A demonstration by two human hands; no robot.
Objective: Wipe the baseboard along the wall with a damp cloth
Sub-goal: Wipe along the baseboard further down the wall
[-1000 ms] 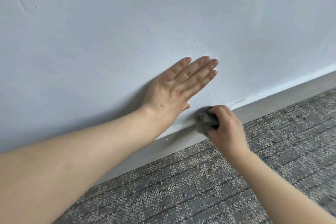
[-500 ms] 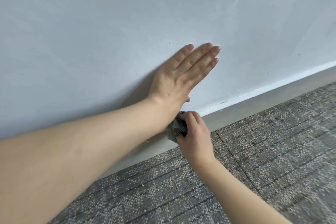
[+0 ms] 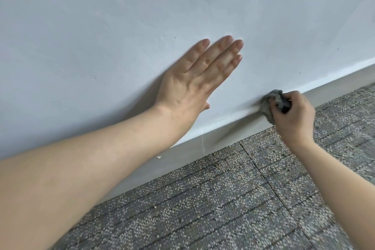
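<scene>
Wiping baseboard (image 3: 223, 137), right hand (image 3: 292, 115) gripping cloth (image 3: 272, 101) | left hand (image 3: 194, 85) flat on wall (image 3: 101, 26) | partway; rightward stretch likely remaining

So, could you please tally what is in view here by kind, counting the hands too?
Hands: 2 (left hand, right hand)
Grey cloth: 1
Grey baseboard: 1
White wall: 1
Grey carpet: 1
Total: 6

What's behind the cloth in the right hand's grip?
The upper edge of the baseboard, where it meets the wall. Baseboard shows on both sides of the cloth, but the patch directly behind it is covered by cloth and right hand, so its condition can't be seen.
</scene>
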